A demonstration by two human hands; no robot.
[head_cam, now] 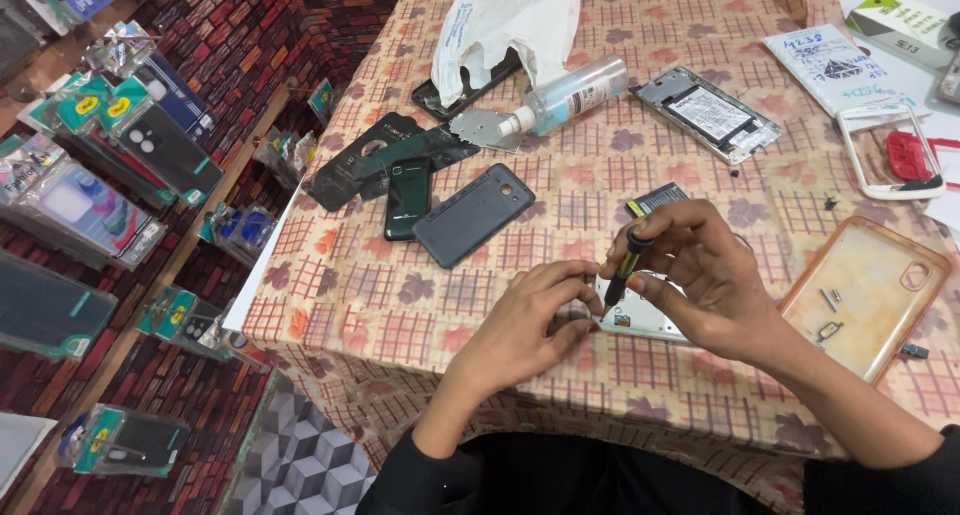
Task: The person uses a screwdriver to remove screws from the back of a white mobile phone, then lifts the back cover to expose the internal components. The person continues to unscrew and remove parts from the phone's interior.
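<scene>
Right hand (700, 275) is pinching a small black-and-yellow screwdriver (624, 270), tip down on the opened silver phone body (640, 318) at the checked tablecloth's (400, 305) near edge. Left hand (535, 315) steadies the phone with curled fingertips, holding nothing else.

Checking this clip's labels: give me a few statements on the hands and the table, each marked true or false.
1. The right hand holds a small screwdriver. True.
2. The left hand holds the spray bottle. False: the bottle lies on the table, away from both hands.
3. The dark grey back cover lies beside a green phone. True.
4. The clear orange case is empty. False: small parts lie in it.
</scene>
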